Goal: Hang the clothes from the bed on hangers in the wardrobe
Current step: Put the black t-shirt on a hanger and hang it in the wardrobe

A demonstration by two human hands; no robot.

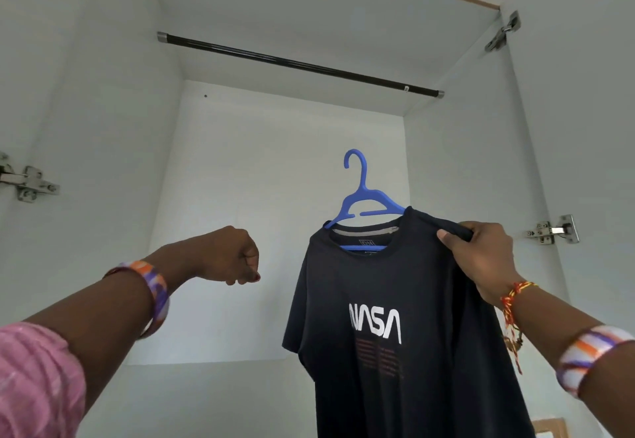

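Note:
A dark navy T-shirt (395, 300) with white NASA lettering hangs on a blue plastic hanger (360, 197), held up inside the white wardrobe. My right hand (481, 259) grips the shirt's shoulder over the hanger arm at the right. The hanger's hook points up, well below the black rail (299, 63) and apart from it. My left hand (230, 255) is raised to the left of the shirt, fingers curled into a fist with nothing in them. The rail carries nothing.
The wardrobe's white side walls (103, 128) and back panel enclose the space. Metal door hinges sit at the left (31, 183) and at the right (553, 229), with another near the top right (503, 32). A light wooden object (549, 429) shows at the bottom right.

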